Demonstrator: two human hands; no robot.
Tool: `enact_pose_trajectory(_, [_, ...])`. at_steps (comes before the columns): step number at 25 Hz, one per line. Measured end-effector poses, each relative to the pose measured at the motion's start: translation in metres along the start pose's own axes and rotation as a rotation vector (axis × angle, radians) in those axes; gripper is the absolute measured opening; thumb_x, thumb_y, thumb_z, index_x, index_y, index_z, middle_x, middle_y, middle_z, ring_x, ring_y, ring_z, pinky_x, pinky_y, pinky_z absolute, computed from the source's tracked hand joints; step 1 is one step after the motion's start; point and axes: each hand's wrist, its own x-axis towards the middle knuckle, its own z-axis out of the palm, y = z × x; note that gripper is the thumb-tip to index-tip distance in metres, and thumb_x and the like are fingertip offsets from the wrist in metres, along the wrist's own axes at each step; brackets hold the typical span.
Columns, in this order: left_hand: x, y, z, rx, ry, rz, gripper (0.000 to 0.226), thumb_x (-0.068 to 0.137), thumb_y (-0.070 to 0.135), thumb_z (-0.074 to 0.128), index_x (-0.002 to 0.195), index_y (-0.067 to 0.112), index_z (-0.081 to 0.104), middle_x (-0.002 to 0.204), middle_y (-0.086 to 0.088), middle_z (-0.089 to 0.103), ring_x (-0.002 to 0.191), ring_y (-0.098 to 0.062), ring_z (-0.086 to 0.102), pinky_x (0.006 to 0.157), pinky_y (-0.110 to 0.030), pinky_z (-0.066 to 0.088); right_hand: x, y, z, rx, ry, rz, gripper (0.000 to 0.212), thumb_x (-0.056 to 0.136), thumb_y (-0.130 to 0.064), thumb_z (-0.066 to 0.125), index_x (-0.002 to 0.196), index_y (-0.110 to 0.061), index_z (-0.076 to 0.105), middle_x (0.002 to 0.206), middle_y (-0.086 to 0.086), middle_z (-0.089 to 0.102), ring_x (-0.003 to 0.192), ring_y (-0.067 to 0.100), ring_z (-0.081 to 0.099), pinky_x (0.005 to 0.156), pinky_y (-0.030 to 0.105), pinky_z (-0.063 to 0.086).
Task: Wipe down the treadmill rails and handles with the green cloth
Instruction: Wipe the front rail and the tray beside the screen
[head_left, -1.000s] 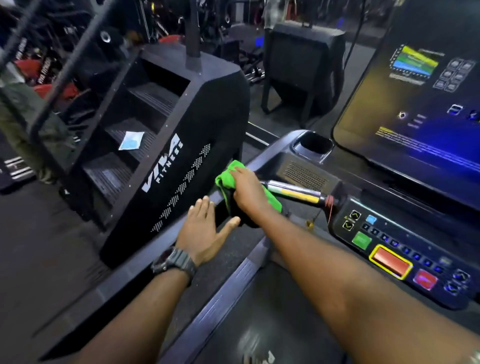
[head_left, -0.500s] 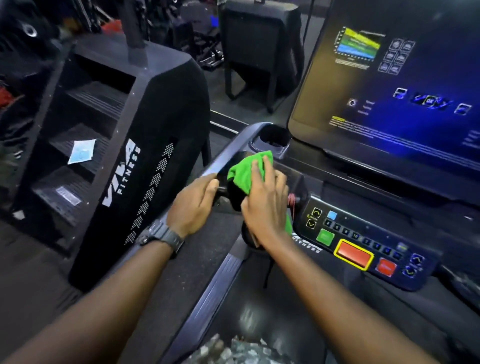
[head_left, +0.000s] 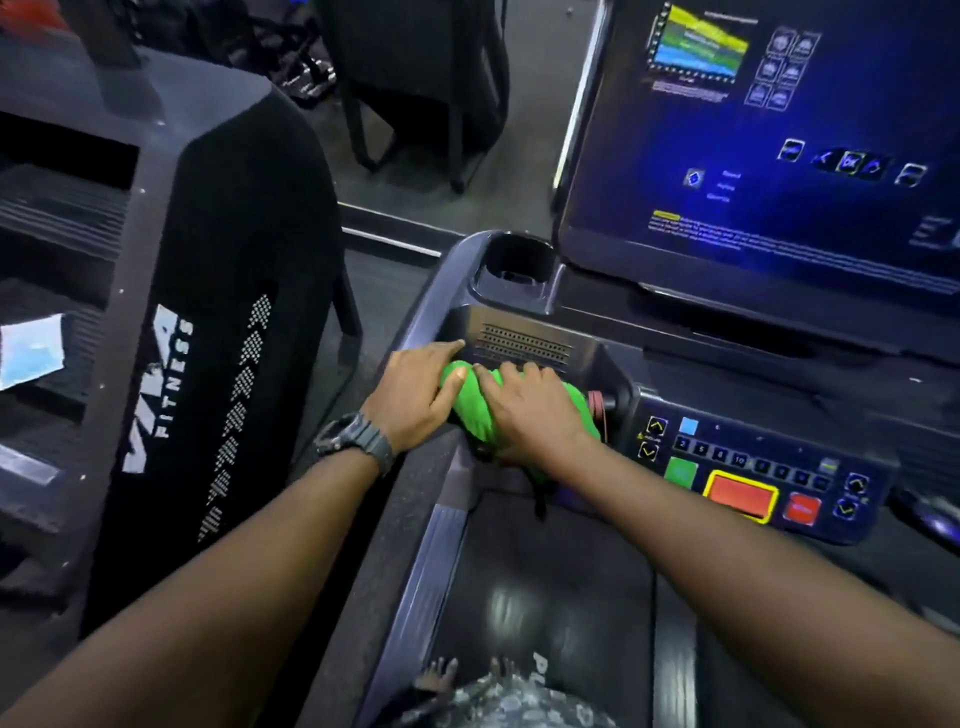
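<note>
— Green cloth (head_left: 470, 402), where's it sitting?

— Bunched over the handle stub at the console's (head_left: 753, 467) left end, at about 11 o'clock from the red button (head_left: 740, 493). The handle itself is hidden under it.

— And the right hand (head_left: 535, 410)?

— Laid over the cloth with fingers curled round it, likely clamping cloth to handle so a twist scrubs all the way round.

— The left hand (head_left: 415, 395)?

— At 9 o'clock of the cloth, touching it. Fingers run fairly straight, the tips pressing toward the vent panel (head_left: 524, 343), the thumb against the green. My guess: it steadies the loose end so the bundle doesn't slip off.

— Rails?

— The left rail (head_left: 426, 561) runs down toward 6 o'clock, nothing on it; I'd judge it yet to be wiped.
</note>
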Motion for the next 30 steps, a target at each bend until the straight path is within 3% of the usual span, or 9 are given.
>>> enact_pose_trajectory(5, [-0.004, -0.006, 0.005, -0.146, 0.052, 0.003, 0.057, 0.097, 0.044, 0.029, 0.135, 0.008, 0.054, 0.134, -0.01, 0.06, 0.125, -0.025, 0.054, 0.107, -0.049, 0.039, 0.072, 0.003, -0.037, 0.431, -0.552, 0.087, 0.06, 0.054, -0.064, 0.079, 0.094, -0.021, 0.068, 0.106, 0.005, 0.072, 0.085, 0.024, 0.066, 0.071, 0.027, 0.048])
enact_pose_trajectory(6, [-0.003, -0.005, 0.006, -0.158, 0.053, 0.0, 0.056, 0.097, 0.043, 0.029, 0.134, 0.009, 0.055, 0.133, -0.009, 0.06, 0.124, -0.025, 0.054, 0.106, -0.049, 0.04, 0.067, -0.001, -0.034, 0.401, -0.49, 0.084, 0.058, 0.056, -0.063, 0.078, 0.095, -0.021, 0.067, 0.104, 0.005, 0.071, 0.085, 0.026, 0.066, 0.07, 0.028, 0.047])
enact_pose_trajectory(9, [0.002, -0.006, 0.009, -0.19, 0.08, 0.009, 0.054, 0.098, 0.043, 0.03, 0.129, 0.01, 0.059, 0.129, -0.007, 0.063, 0.121, -0.023, 0.057, 0.104, -0.05, 0.042, 0.022, -0.035, 0.006, 0.052, 0.094, 0.071, 0.055, 0.071, -0.044, 0.074, 0.116, -0.018, 0.058, 0.101, 0.006, 0.063, 0.087, 0.029, 0.059, 0.068, 0.037, 0.041])
enact_pose_trajectory(11, [0.004, -0.005, 0.011, -0.164, 0.096, 0.044, 0.053, 0.098, 0.044, 0.029, 0.125, 0.011, 0.061, 0.126, -0.005, 0.065, 0.118, -0.023, 0.058, 0.102, -0.05, 0.043, 0.006, -0.033, 0.018, 0.042, 0.265, -0.003, 0.068, 0.065, -0.034, 0.077, 0.126, -0.017, 0.052, 0.103, 0.007, 0.059, 0.086, 0.03, 0.055, 0.068, 0.04, 0.042])
enact_pose_trajectory(15, [0.001, -0.005, 0.005, -0.09, 0.088, 0.097, 0.051, 0.099, 0.046, 0.027, 0.119, 0.015, 0.062, 0.118, -0.003, 0.068, 0.111, -0.025, 0.061, 0.096, -0.048, 0.044, -0.017, 0.044, 0.014, 0.148, 0.125, 0.127, 0.071, 0.065, -0.079, 0.058, 0.112, -0.025, 0.051, 0.101, 0.004, 0.063, 0.09, 0.031, 0.063, 0.069, 0.04, 0.049])
enact_pose_trajectory(18, [0.001, 0.0, 0.002, -0.073, 0.064, 0.071, 0.053, 0.098, 0.046, 0.027, 0.12, 0.014, 0.062, 0.119, -0.003, 0.068, 0.111, -0.025, 0.06, 0.096, -0.046, 0.043, -0.012, 0.025, 0.01, 0.097, 0.172, 0.287, 0.091, 0.059, -0.1, 0.031, 0.1, -0.022, 0.056, 0.093, 0.008, 0.067, 0.084, 0.032, 0.064, 0.066, 0.038, 0.044])
enact_pose_trajectory(23, [0.0, -0.002, 0.002, -0.161, 0.102, 0.059, 0.053, 0.099, 0.048, 0.027, 0.121, 0.014, 0.061, 0.122, -0.003, 0.065, 0.116, -0.022, 0.057, 0.1, -0.046, 0.042, 0.0, 0.004, -0.005, 0.161, 0.117, 0.067, 0.064, 0.079, -0.066, 0.055, 0.125, -0.022, 0.057, 0.105, 0.009, 0.064, 0.095, 0.034, 0.06, 0.079, 0.042, 0.043])
enact_pose_trajectory(27, [-0.003, -0.001, 0.001, -0.157, 0.089, 0.055, 0.056, 0.099, 0.049, 0.024, 0.123, 0.015, 0.061, 0.121, -0.003, 0.067, 0.114, -0.025, 0.059, 0.098, -0.046, 0.042, -0.046, 0.051, -0.005, 0.052, 0.264, 0.473, 0.049, 0.076, -0.055, 0.055, 0.096, -0.013, 0.07, 0.099, 0.012, 0.066, 0.101, 0.034, 0.055, 0.09, 0.044, 0.035])
enact_pose_trajectory(30, [0.0, -0.004, 0.003, -0.165, 0.085, 0.052, 0.059, 0.098, 0.054, 0.023, 0.121, 0.015, 0.061, 0.12, -0.006, 0.067, 0.112, -0.029, 0.06, 0.097, -0.05, 0.043, -0.006, -0.023, -0.005, 0.268, 0.197, 0.349, 0.044, 0.075, -0.037, 0.064, 0.105, -0.006, 0.063, 0.098, 0.017, 0.063, 0.093, 0.038, 0.058, 0.084, 0.045, 0.043])
